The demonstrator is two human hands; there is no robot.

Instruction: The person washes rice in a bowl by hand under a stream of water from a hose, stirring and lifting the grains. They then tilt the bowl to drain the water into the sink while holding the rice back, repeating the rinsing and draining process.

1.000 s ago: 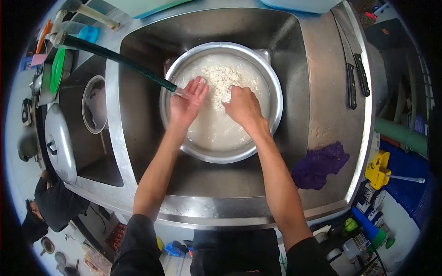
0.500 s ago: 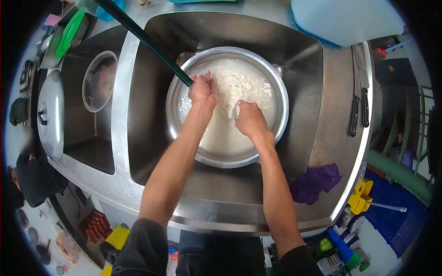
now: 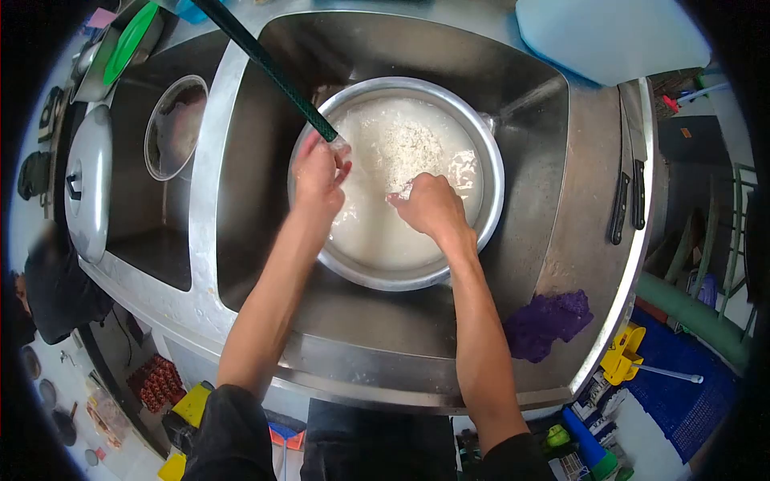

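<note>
A wide metal bowl [image 3: 491, 160] stands in the sink, holding cloudy water and a mound of white rice [image 3: 411, 146]. My left hand [image 3: 317, 170] is over the bowl's left side, fingers apart, right under the end of a dark green hose [image 3: 273, 74]. Water runs over its fingertips. At the lower edge of the mound, my right hand [image 3: 433, 207] has its fingers curled in at the water, with white grains showing between them.
A second basin [image 3: 152, 232] on the left holds a clear round container [image 3: 156, 171]; a metal lid [image 3: 88, 184] leans beside it. Two black-handled knives [image 3: 619, 210] and a purple cloth [image 3: 549, 324] lie on the right ledge. A large pale container [image 3: 613, 36] stands behind.
My left hand has moved left, away from the rice mound, to beneath the hose end. My right hand has shifted slightly, its fingertips reaching further left. The view has moved a little.
</note>
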